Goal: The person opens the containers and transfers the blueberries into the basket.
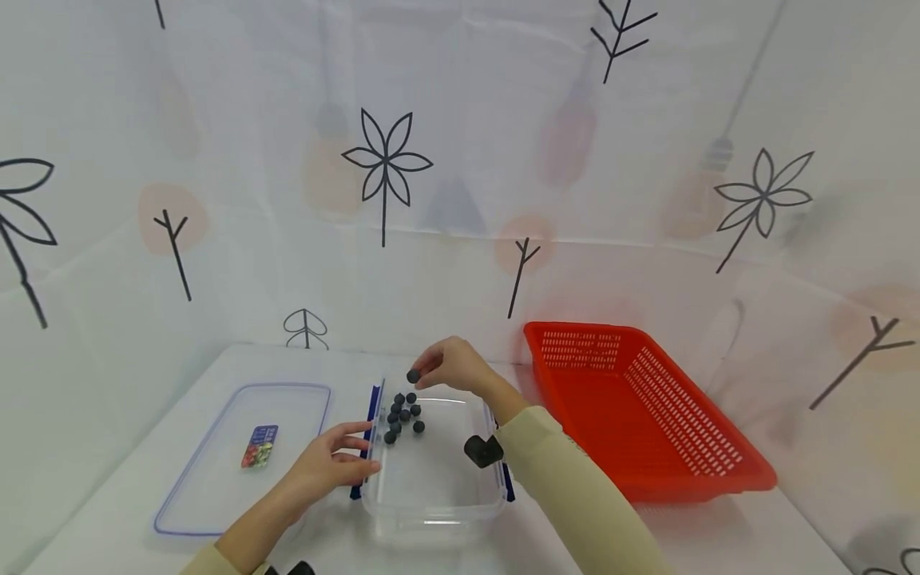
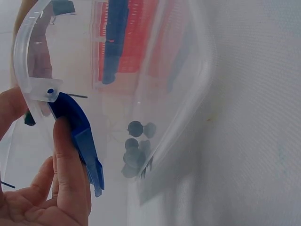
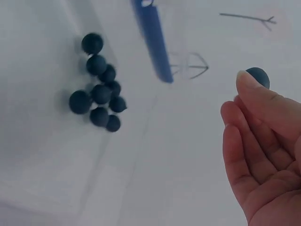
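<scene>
A clear plastic box [image 1: 438, 487] with blue side latches stands on the table. Several dark blueberries [image 1: 405, 415] lie in its far left part, clustered together in the right wrist view. My right hand [image 1: 454, 367] pinches one blueberry [image 3: 258, 78] between thumb and fingertips, raised over the box's far end. My left hand [image 1: 334, 459] is at the box's left side, its fingers loosely extended. In the left wrist view, its fingers [image 2: 66, 146] rest against the blue latch [image 2: 82, 134], and its thumb is by the rim.
A clear lid [image 1: 208, 491] edged in blue, with a fruit-printed label [image 1: 259, 446], lies left of the box. On the right stands a red slotted basket [image 1: 611, 431]. A patterned cloth [image 1: 460, 160] hangs behind the white table.
</scene>
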Motion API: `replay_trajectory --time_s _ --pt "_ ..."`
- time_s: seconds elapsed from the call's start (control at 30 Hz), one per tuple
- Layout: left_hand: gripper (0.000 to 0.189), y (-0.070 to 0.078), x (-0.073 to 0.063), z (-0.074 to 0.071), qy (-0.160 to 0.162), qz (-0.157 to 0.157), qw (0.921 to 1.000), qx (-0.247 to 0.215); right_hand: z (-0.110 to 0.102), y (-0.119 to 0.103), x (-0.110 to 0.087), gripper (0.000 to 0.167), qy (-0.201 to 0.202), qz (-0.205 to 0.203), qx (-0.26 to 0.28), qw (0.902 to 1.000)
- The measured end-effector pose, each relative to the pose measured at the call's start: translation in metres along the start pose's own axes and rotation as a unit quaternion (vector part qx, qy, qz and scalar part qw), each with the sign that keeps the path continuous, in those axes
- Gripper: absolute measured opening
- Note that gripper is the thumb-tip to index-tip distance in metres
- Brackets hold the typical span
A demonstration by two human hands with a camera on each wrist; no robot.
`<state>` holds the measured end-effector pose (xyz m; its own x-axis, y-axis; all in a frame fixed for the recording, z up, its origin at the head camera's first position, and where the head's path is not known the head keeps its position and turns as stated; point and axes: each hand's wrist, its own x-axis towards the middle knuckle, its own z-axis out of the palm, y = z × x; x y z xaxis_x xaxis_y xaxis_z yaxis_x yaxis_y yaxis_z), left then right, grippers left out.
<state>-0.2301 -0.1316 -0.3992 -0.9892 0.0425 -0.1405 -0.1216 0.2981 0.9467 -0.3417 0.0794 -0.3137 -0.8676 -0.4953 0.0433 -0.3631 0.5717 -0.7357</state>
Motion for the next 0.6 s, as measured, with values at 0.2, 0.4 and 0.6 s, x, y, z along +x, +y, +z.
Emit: replay_trajectory --time_s 0.2,0.4,0.6 --pt "0.067 0.000 -0.002 0.001 -0.003 -0.005 1.0000 -0.005 -0.001 -0.013 -0.020 0.017 0.013 -0.030 0.020 0.9992" --pt "0.069 -0.001 -0.001 0.003 0.000 -0.008 1.0000 -0.005 0.000 -0.015 -0.043 0.018 0.037 -0.065 0.022 0.9970" --pt "0.070 -0.003 -0.003 0.004 0.005 -0.004 1.0000 -0.006 -0.004 -0.011 -0.064 0.017 0.080 -0.073 0.030 0.9937"
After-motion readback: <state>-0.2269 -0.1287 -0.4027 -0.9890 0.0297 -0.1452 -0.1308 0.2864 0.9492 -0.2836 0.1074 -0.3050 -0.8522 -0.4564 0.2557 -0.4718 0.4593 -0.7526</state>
